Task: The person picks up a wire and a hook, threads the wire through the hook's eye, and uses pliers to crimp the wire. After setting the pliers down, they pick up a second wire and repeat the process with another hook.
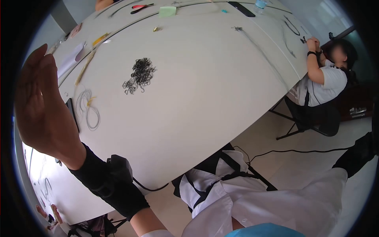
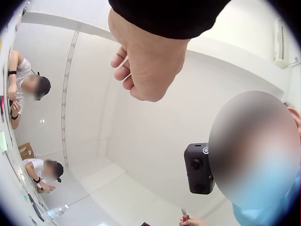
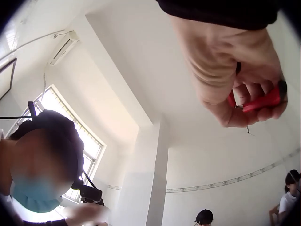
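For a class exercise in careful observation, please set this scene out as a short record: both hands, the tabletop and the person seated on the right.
Left hand: raised, nothing visible in it
Right hand: grips red-handled pliers
Work surface: pale table
Loose pile: small black hooks
Left of pile: grey wire coil
Beyond pile: pale green paper
Seated person: white top, black wristband

On the desk (image 1: 197, 98), a heap of small pieces (image 1: 141, 74) lies left of the middle; before it, nearer the left edge, a wire coil (image 1: 98, 116). A paper slip (image 1: 167, 12) lies near the far edge. A wire strand (image 1: 257, 46) runs toward the near right corner.
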The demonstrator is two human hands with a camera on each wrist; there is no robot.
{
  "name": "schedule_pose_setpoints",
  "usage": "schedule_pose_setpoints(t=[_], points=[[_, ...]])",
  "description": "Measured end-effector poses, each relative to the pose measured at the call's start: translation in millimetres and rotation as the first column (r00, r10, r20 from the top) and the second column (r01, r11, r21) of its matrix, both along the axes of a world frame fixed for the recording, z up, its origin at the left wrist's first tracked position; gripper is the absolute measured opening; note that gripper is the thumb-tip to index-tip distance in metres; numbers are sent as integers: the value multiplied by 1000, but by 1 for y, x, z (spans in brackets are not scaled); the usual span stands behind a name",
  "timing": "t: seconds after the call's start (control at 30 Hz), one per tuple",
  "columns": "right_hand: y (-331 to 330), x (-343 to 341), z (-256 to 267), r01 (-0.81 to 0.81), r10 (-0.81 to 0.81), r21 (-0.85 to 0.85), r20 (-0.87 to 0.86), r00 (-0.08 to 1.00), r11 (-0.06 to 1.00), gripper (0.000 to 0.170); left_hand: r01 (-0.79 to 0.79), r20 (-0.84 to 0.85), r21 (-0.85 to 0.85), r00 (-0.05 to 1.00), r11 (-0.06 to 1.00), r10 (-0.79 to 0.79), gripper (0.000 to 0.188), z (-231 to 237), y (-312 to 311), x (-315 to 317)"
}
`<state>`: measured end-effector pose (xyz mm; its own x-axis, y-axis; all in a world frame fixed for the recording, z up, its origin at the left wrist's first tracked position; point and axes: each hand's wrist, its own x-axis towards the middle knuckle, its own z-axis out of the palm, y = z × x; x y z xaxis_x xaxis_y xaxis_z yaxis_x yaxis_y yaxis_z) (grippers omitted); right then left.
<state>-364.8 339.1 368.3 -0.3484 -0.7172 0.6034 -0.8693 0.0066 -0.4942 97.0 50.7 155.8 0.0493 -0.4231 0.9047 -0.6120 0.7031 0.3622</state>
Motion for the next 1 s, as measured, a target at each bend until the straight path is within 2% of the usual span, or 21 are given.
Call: schedule_pose_setpoints(t=[0.07, 0.13, 0.2, 0.27, 0.3, 0.33, 0.37, 0.4, 0.47, 0.53, 0.6, 0.7, 0.8, 0.9, 1.0], points=[[-20, 6, -14, 155, -154, 88, -27, 988, 984, 12, 38, 43, -49, 998, 998, -35, 14, 0, -2, 4], [-44, -13, -21, 91, -93, 248, -4, 996, 964, 14, 55, 50, -72, 997, 996, -51, 14, 0, -4, 8], [-80, -54, -42, 217, -199, 384, -87, 976, 898, 37, 50, 23, -66, 999, 997, -49, 13, 1, -4, 9], [-132, -74, -89, 79, -68, 436, -40, 997, 896, 38, 61, -59, -14, 996, 998, -61, 13, 1, -3, 6], [-163, -99, -112, 17, 76, 523, -156, 985, 852, 30, 67, -100, 11, 993, 998, -65, 13, 1, -2, 5], [-199, -124, -142, 38, 78, 579, -173, 982, 814, 32, 43, -73, 1, 996, 999, -43, 13, 1, -2, 6], [-225, -124, -175, 4, 206, 499, -365, 908, 867, 30, 22, -45, -8, 999, 1000, -22, 13, 2, -2, 7], [-250, -129, -209, -73, 239, 485, -290, 927, 872, 29, 0, -19, -18, 1000, 1000, -1, 14, 2, -2, 7], [-285, -106, -245, 85, 150, 577, -348, 926, 812, 32, -47, 52, -3, 998, 999, 48, 19, 1, -2, 10], [-319, -112, -282, 106, 98, 595, -300, 949, 797, 34, -110, 110, 5, 988, 994, 109, 23, 1, -1, 13], [-340, -100, -296, 144, 50, 567, -314, 948, 811, 34, -183, 151, 3, 972, 983, 181, 24, 2, -1, 13], [-360, -94, -306, 187, 35, 562, -360, 932, 806, 34, -106, 248, -96, 960, 990, 127, 29, 2, -14, 33], [-382, -101, -319, 213, 37, 575, -392, 919, 790, 34, -128, 276, -70, 951, 989, 142, 44, -1, -20, 39], [-387, -105, -324, 235, 41, 588, -416, 908, 774, 32, -41, 331, -30, 942, 999, 49, 57, -10, -28, 55], [-388, -106, -325, 227, 51, 579, -424, 904, 783, 31, -80, 274, -6, 959, 997, 79, 56, -10, -23, 48]])
